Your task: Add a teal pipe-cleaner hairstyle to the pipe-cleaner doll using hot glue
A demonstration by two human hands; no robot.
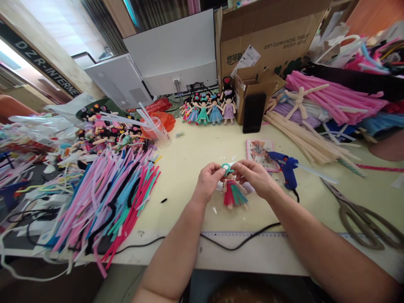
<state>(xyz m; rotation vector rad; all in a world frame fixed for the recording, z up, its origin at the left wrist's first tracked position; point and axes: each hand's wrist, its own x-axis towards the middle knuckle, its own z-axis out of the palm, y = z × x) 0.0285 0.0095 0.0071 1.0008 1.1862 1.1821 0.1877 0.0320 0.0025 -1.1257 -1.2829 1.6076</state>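
Observation:
In front of me, my left hand [206,181] pinches a small teal loop [227,167] with a whitish middle; it looks like bent pipe cleaner. The fingertips of my right hand [256,177] are pinched at the loop's other side. Just below both hands lies a small doll [233,194] with a skirt of red, teal and green strips. My fingers and the loop hide its upper part. To the right of my right hand rests a blue glue gun [288,170] with a clear glue stick in its back, partly over a pink-edged picture card [259,150].
Large scissors [362,219] lie at the right. Pipe cleaners [104,193] are heaped on the left, with more bundles [334,94] at the back right. Finished dolls [208,110] stand behind, beside a dark phone [254,112]. A black cord [240,246] crosses the front edge.

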